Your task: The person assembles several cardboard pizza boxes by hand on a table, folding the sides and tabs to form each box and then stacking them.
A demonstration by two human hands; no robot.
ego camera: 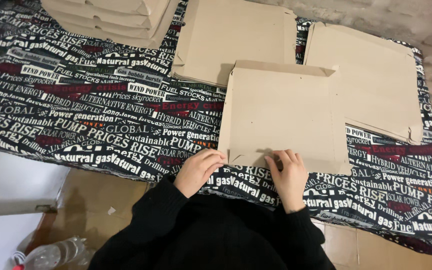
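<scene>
Under both hands, head view: a flat brown cardboard blank lies on the worktop, which is covered by a black cloth printed with white and red lettering. Its near edge sits right at the fingertips.

Left hand rests curled at the blank's near-left corner, fingers on the edge beside a small angled flap cut. Right hand lies flat on the near edge, fingers pressing the card down. Hands are apart, neither closed around anything, both just bearing on the card. Black sleeves cover both arms.

Step in hand, as I read it: folding or creasing the near edge flap of the blank. The far edge already shows a narrow strip turned up, the near edge still looks flat.

Next move likely needs the right hand to pin the panel while the left lifts the corner flap along its score. Keep the crease straight and don't let the sheet slide on the cloth.

Beyond the hands:
- stack of flat blanks straight ahead, partly under the working sheet
- another pile ahead to the right
- folded shallow boxes stacked ahead to the left

Below the worktop edge, left of the sleeves: tiled floor, crumpled clear plastic.
</scene>
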